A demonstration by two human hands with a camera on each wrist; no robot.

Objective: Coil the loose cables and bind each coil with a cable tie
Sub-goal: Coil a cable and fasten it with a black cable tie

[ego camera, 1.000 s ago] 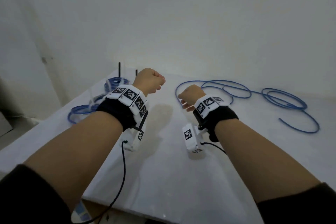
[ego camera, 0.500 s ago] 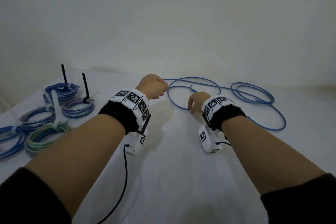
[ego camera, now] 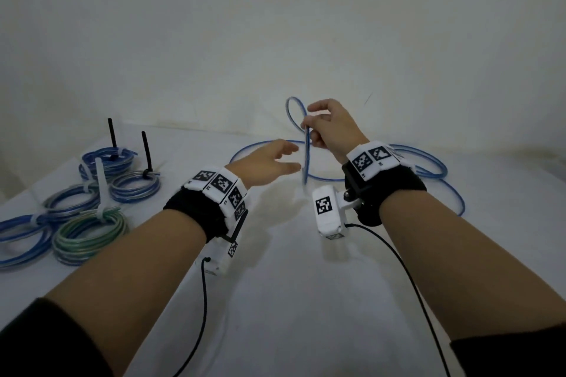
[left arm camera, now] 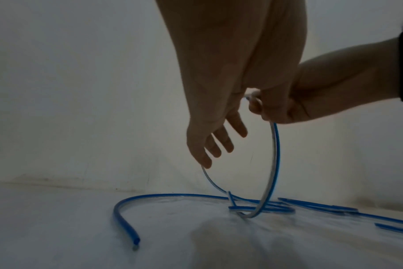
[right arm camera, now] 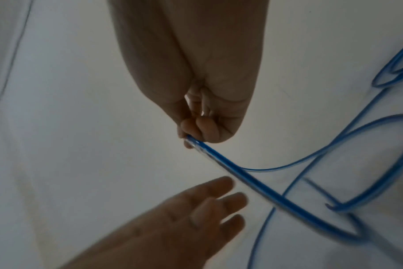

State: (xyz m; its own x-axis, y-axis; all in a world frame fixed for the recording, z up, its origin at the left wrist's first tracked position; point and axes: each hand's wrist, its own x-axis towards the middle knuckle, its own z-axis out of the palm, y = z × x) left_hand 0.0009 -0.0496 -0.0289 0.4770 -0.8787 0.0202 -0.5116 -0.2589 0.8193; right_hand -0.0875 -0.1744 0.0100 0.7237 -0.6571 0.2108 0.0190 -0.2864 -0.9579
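Note:
A loose blue cable point(ego camera: 425, 168) sprawls in loops over the white table point(ego camera: 291, 300) at the middle and right. My right hand point(ego camera: 327, 128) is raised above the table and pinches the cable point(right arm camera: 221, 158) near one end, so a small loop point(ego camera: 295, 113) stands up above the fingers. My left hand point(ego camera: 269, 162) hovers just left of the hanging strand with its fingers point(left arm camera: 219, 142) straight and spread, holding nothing. In the left wrist view the lifted strand point(left arm camera: 273, 163) arcs down to the table, and a free cable end point(left arm camera: 135, 242) lies at the left.
Several bound coils lie at the left: blue ones point(ego camera: 134, 187) and a green-blue one point(ego camera: 88, 236), with white ties point(ego camera: 101, 180) and black ties point(ego camera: 147, 150) sticking up. A pale wall point(ego camera: 275, 24) stands right behind the table. Black wrist-camera leads point(ego camera: 202, 300) hang below both forearms.
My right hand has lifted off the table with the cable pinched, raising a loop. My left hand went from a fist to spread fingers and moved right, toward the strand.

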